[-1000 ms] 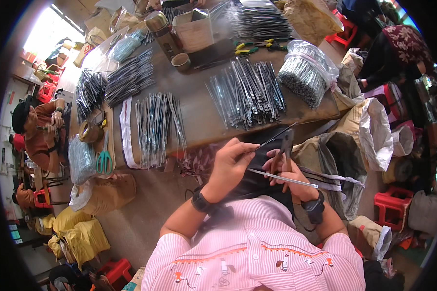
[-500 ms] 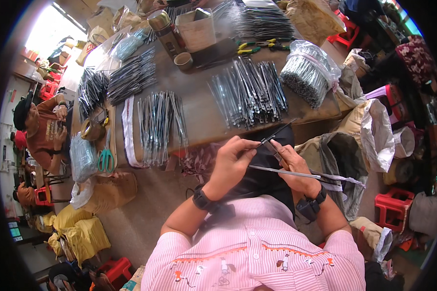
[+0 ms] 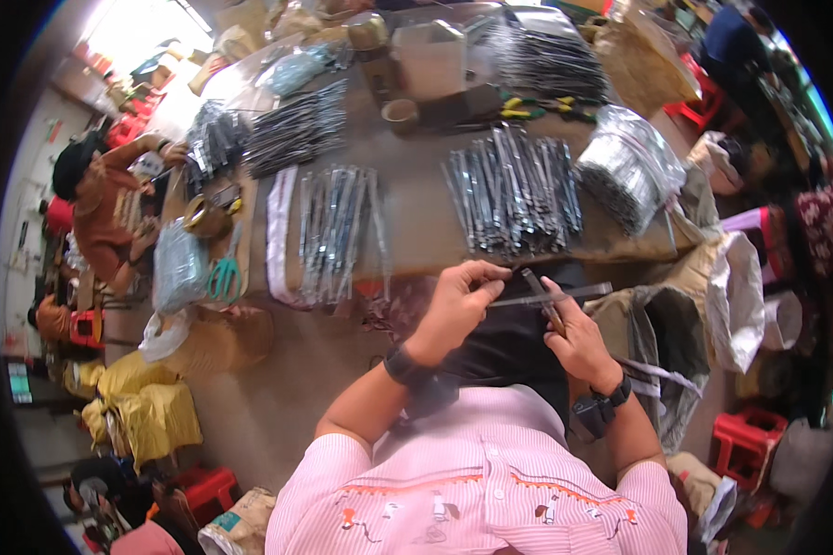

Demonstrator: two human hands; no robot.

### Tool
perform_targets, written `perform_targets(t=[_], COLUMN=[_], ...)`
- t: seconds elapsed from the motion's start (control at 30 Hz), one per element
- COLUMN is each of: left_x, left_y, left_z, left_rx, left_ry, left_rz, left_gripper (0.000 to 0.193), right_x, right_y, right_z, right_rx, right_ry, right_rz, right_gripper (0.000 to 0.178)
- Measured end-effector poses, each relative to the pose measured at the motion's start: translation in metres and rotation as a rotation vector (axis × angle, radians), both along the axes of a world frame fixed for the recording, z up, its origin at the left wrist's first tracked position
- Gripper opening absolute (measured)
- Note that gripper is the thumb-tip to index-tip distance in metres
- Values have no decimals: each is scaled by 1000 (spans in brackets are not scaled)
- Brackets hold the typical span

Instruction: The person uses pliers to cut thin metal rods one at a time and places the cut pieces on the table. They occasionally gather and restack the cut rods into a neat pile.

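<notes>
Gripping a brown-handled tool (image 3: 555, 319) in curled fingers, the right hand (image 3: 580, 344) is near, a pale strip (image 3: 590, 291) crossing the tool; to its left, thumb and forefinger of the left hand (image 3: 453, 305) sit close, their hold too blurred to tell; farther, metal strips (image 3: 514, 194) lie on the table (image 3: 416, 208), yellow-handled pliers (image 3: 520, 109) beyond

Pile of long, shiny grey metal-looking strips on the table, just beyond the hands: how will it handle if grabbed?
The pile of shiny grey metal-looking strips would likely slide apart: no band shows and the strips fan out. Each strip is probably stiff, as most lie straight. Glints suggest smooth, perhaps slippery surfaces.
</notes>
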State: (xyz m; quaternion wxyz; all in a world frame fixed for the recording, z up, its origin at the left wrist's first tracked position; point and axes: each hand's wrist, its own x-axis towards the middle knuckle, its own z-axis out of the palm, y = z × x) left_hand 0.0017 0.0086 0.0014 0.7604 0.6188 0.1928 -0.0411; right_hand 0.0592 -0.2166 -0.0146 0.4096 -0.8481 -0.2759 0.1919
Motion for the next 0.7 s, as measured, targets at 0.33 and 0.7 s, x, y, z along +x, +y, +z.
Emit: perform_targets(t=[0.33, 0.7], left_x=[-13, 1], left_y=[148, 106], left_z=[-50, -39], left_rx=[-69, 1051], left_ry=[13, -192], left_rz=[453, 150], left_gripper=[42, 33], right_x=[6, -3], right_y=[-3, -10], right_z=[-16, -12], right_rx=[473, 541], right_ry=[377, 475], right_rz=[-211, -336], right_gripper=[65, 62])
